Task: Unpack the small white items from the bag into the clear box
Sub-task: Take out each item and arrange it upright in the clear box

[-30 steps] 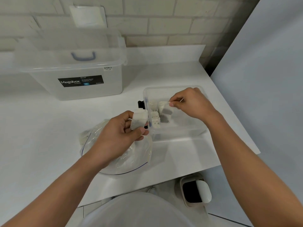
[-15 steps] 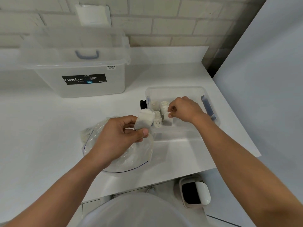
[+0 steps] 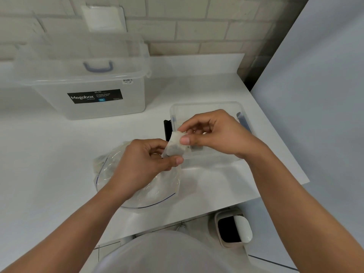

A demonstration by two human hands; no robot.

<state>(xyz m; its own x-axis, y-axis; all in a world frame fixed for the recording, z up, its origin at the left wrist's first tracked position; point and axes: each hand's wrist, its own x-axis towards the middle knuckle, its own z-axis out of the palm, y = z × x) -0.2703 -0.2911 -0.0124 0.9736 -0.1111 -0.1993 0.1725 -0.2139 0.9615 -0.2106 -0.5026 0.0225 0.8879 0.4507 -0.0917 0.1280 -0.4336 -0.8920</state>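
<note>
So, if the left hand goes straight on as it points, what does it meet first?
Probably the right hand, pinching the same small white packet; beyond, the small clear plastic box.

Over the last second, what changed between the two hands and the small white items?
The right hand let go of the item it was setting in the small clear plastic box, drew back left, and now pinches the small white item that the left hand holds. Clear plastic bag and large Megabox tub stayed put.
</note>
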